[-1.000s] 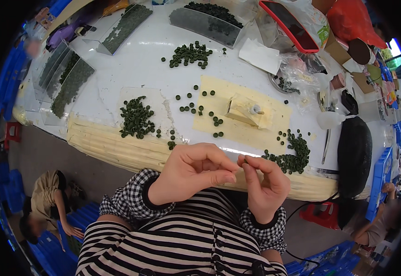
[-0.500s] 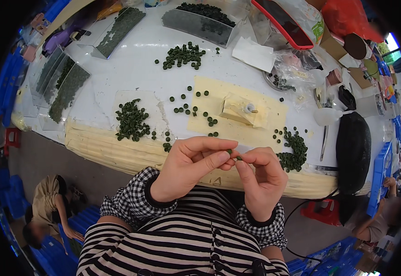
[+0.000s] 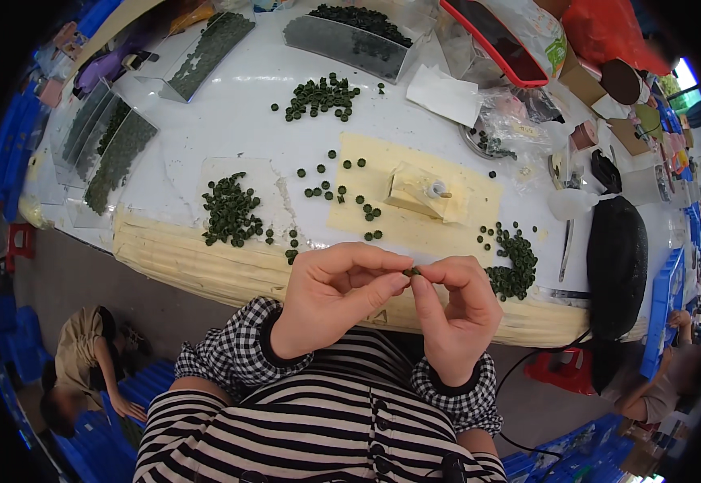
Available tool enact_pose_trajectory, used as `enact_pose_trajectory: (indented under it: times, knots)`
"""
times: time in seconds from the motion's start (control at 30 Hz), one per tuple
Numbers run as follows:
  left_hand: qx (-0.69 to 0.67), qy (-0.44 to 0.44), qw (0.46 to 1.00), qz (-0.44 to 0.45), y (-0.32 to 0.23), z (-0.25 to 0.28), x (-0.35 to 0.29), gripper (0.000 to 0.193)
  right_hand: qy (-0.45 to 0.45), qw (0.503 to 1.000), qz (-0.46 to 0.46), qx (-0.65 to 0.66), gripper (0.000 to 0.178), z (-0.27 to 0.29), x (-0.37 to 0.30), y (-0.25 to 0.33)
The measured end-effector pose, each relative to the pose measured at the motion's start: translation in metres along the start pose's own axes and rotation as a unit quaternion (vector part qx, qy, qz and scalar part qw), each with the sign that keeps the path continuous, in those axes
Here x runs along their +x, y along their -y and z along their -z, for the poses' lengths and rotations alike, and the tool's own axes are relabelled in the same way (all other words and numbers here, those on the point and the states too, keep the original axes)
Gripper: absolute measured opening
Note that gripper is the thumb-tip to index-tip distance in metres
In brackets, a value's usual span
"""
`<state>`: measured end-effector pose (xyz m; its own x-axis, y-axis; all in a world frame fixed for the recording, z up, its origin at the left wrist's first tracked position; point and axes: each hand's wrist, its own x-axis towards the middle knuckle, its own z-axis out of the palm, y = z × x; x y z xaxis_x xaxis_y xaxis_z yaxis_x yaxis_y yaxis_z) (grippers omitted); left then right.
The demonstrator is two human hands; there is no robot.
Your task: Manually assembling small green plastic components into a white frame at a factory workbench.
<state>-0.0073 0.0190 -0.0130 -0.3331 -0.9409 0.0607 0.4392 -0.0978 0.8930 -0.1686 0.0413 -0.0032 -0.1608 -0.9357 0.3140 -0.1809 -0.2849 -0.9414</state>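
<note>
My left hand (image 3: 330, 298) and my right hand (image 3: 459, 318) meet over the table's near edge, both with thumb and forefinger pinched. Between their fingertips shows a small dark green round part (image 3: 412, 272); the fingers cover most of it, and whether it is one part or two pressed together I cannot make out. A heap of similar green parts (image 3: 232, 211) lies beyond my left hand. Another heap (image 3: 515, 266) sits just past my right hand. Several loose ones lie around a yellow-wrapped block (image 3: 416, 193) with a small peg on it.
Clear trays of green pieces (image 3: 350, 50) stand at the back and left. A red-framed phone (image 3: 495, 40) and plastic bags lie back right. A long black bundle (image 3: 618, 266) and tweezers (image 3: 567, 249) are at the right. Cream padding (image 3: 197, 258) lines the near edge; people sit on both sides.
My fingertips have come together. Half a second ago a green part showed at each hand with a small gap between; now the green shows at one spot where the fingertips meet.
</note>
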Motion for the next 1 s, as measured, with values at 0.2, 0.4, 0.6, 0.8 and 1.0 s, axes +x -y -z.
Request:
enact_pose_trajectory:
  times: [0.2, 0.4, 0.6, 0.8, 1.0]
  knots:
    - [-0.029, -0.009, 1.0, 0.0, 0.0005, 0.0003, 0.0013, 0.021, -0.017, 0.998, 0.037, -0.043, 0.013, -0.0024, 0.001, 0.0006]
    - [0.01, -0.01, 1.0, 0.005, 0.0, 0.0015, 0.0, 0.022, -0.013, 0.999, 0.023, -0.027, 0.015, -0.0024, 0.0001, -0.0005]
    - [0.013, -0.026, 1.0, 0.006, 0.0018, -0.0002, -0.0004, 0.022, -0.013, 0.998, 0.038, -0.038, 0.016, -0.0024, -0.0004, -0.0011]
    - [0.022, -0.033, 0.999, 0.009, 0.0025, 0.0002, -0.0009, 0.021, -0.012, 0.994, 0.076, -0.073, 0.018, -0.0031, 0.0002, 0.0004]
    - [-0.005, -0.027, 0.998, 0.053, -0.002, 0.0042, 0.003, 0.019, 0.002, 0.973, 0.181, -0.144, 0.029, -0.003, 0.0009, -0.0022]
